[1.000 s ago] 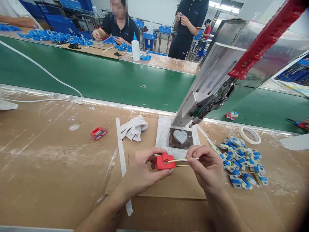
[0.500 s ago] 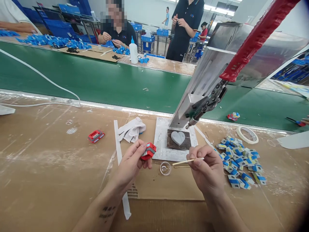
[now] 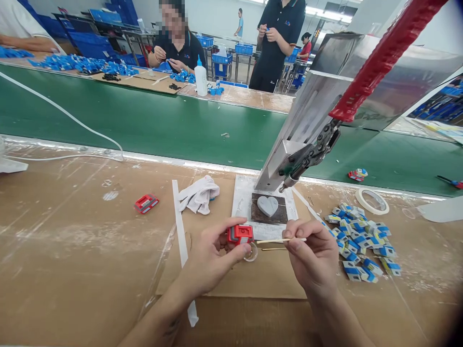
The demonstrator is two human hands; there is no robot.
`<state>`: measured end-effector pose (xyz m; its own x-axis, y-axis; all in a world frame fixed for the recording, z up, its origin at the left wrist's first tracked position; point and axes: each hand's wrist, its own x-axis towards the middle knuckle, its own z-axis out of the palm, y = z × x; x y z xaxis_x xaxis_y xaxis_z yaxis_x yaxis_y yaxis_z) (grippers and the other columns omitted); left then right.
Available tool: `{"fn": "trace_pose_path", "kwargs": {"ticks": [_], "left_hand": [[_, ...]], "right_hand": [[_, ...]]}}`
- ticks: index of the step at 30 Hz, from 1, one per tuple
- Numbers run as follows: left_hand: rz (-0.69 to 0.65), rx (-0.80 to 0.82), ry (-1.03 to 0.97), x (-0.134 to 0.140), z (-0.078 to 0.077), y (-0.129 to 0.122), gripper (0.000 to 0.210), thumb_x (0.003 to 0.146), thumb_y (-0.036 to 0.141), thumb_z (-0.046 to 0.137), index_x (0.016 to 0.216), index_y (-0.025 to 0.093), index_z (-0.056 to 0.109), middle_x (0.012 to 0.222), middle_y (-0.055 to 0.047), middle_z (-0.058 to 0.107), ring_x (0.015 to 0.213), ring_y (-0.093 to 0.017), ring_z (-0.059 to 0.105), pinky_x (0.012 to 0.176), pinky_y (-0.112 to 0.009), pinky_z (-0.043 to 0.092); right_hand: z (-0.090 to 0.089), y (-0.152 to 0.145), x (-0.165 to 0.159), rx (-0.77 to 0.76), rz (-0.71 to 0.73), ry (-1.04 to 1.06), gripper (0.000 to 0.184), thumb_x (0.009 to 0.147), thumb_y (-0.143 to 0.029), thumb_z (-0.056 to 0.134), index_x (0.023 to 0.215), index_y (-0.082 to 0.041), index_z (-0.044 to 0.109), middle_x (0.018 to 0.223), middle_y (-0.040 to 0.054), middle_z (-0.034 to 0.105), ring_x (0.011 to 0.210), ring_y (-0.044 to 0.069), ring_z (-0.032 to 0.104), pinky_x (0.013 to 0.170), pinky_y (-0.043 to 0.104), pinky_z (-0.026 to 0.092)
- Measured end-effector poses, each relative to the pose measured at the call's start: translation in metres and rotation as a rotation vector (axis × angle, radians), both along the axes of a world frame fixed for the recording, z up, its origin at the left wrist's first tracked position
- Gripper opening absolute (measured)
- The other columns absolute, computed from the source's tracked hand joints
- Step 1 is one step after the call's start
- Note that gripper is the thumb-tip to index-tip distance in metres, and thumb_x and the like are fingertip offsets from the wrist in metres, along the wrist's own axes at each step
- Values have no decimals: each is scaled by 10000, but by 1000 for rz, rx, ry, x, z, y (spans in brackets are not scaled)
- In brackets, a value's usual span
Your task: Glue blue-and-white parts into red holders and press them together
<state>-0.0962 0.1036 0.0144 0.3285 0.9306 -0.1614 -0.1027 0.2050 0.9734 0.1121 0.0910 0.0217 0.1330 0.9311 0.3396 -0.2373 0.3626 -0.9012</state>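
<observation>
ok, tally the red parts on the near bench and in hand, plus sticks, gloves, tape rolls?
Red parts: 2, one in the left hand at, one on the bench
Sticks: 2
Glove bundles: 1
Tape rolls: 1
Total: 6

Two bare forearms entering from the bottom edge, each ending in a bare hand: left hand point(image 3: 210, 258), right hand point(image 3: 314, 260). No gloves, no sleeves in view, no watch, no rings to be seen. Nails short and unpainted where they show on the fingertips point(image 3: 289, 244). A small dark marking, perhaps a tattoo, on the inner left forearm point(image 3: 167, 326) near the bottom edge, too blurred to read. Right forearm point(image 3: 336, 318) plain and unmarked along its visible length. Nothing of the body above the forearms in view.
</observation>
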Motion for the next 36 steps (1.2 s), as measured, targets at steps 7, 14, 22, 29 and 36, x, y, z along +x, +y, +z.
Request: {"fn": "trace_pose_path", "kwargs": {"ticks": [7,14,22,29,36], "left_hand": [[-128,144,98,4,4,-2,332,806,295,815,1121,230,730,917,-12,755,808,-156,673,773,-254,536],[-120,97,59,4,3,-2,339,796,281,827,1114,219,728,898,-11,742,804,-149,659,757,-240,531],[-114,115,65,2,0,-3,334,803,302,831,1113,231,728,890,-2,735,794,-146,658,747,-237,526],[-88,143,124,0,-1,-4,358,805,358,824,1124,228,728,913,-26,757,803,-177,679,755,-273,547],[-46,184,185,-4,0,-2,329,804,367,807,1084,211,738,874,-31,757,757,-181,676,678,-264,544]], "right_hand": [[-2,-3,-5,48,9,-99,121,896,-170,770,883,-249,679,811,20,698,763,166,648,675,269,519],[2,0,-7,77,-8,-162,112,899,-154,756,878,-238,685,804,22,702,753,157,660,671,255,536],[9,0,-12,118,-60,-273,108,888,-168,755,837,-224,678,736,32,694,673,175,660,571,274,529],[8,-1,-9,195,-77,-337,189,852,-50,716,874,-235,685,753,31,716,666,175,661,500,261,466],[3,-1,-3,198,-97,-386,230,837,-20,713,889,-243,687,780,23,719,690,173,650,509,260,439]]}}
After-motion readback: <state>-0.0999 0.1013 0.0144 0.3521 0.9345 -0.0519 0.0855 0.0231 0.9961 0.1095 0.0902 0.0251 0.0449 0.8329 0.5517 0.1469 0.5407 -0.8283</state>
